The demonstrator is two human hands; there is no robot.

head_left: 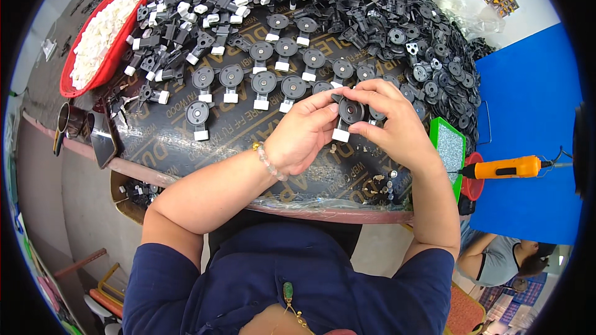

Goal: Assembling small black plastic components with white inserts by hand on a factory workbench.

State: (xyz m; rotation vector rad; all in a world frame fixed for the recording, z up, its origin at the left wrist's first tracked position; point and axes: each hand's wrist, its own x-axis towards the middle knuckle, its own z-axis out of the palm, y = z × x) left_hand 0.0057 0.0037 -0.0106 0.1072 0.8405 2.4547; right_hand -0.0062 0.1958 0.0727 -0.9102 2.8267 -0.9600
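Observation:
Between my two hands is a black plastic part with a round disc [352, 110] and a white block [340, 135] at its lower end. My left hand [301, 133] is closed, its thumb and fingertips on the disc's left edge. From the right, my right hand [391, 118] grips the same part with thumb and bent fingers. Several matching disc parts with white ends lie spread on the dark printed board just beyond, such as a disc part [198, 113] at the left and another disc part [264, 84] nearer the middle. My fingers partly hide the discs behind them.
A red basket [73, 84] of white pieces stands far left, near a phone [102, 139] and a metal cup [71, 119]. Heaped black parts [366, 0] fill the back. At right are a green-rimmed tray [433, 142], an orange electric screwdriver [509, 167] and a blue panel [528, 99].

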